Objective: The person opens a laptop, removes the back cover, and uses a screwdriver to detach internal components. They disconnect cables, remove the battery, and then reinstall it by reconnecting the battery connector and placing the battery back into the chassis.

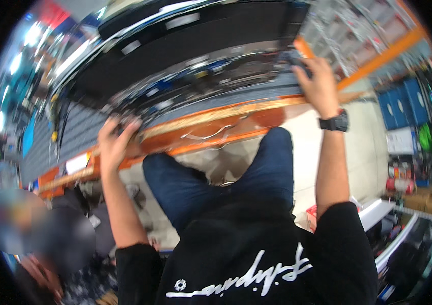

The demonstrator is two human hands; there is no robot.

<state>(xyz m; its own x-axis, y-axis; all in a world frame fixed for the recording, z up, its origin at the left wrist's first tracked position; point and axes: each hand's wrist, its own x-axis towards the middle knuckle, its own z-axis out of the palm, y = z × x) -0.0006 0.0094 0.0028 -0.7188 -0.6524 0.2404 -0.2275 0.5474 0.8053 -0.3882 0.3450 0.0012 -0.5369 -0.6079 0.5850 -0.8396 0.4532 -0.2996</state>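
A long, flat black device (190,35) with wiring and parts showing along its near side lies across an orange-edged workbench (216,114). My left hand (116,140) is closed on a small dark part at the device's near left end, by the bench edge. At the device's right end my right hand (318,84), with a black watch (334,123) on its wrist, grips another dark part. Motion blur hides what exactly each hand holds. My knees in blue jeans (272,162) sit just under the bench.
Another person (48,239) is close at my lower left. An orange-framed shelf rack (378,35) stands at the upper right. Blue bins (401,104), cardboard boxes (426,198) and a white surface (378,213) are on my right.
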